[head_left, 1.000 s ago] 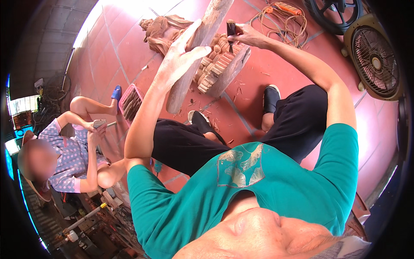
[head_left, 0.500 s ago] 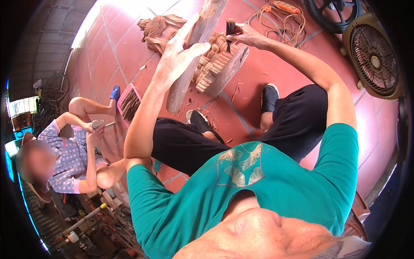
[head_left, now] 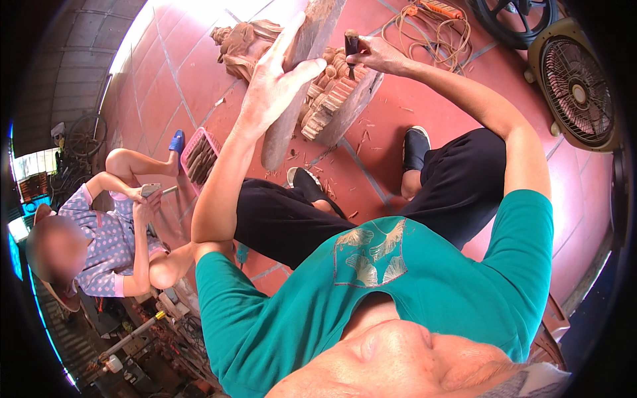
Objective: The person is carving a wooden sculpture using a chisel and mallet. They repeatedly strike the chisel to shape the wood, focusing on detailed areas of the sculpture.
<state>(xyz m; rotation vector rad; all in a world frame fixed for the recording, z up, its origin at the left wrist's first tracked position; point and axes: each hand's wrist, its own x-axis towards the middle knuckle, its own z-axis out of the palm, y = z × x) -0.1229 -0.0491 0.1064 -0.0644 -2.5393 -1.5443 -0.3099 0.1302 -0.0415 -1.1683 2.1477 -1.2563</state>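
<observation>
My left hand is closed around a long, flat, greyish-brown wooden bar, its thumb lying across the front. The bar slants down past my wrist, and part of it is hidden by the hand. In my right hand is a chisel with a dark handle, pinched and held nearly upright. Its tip meets the ridged upper side of a carved wood piece, which the bar partly covers. Behind my left hand lies another brown wood carving on the floor.
Wood shavings lie on the red tiles around my shoes. A pink basket of dark sticks stands left, near a seated person holding a phone. To the right are an orange power strip with cable, a fan and a black wheel.
The chisel and my right hand have shifted slightly left. The bar's lower end has moved a little to the right and up, with my left hand still gripping it.
</observation>
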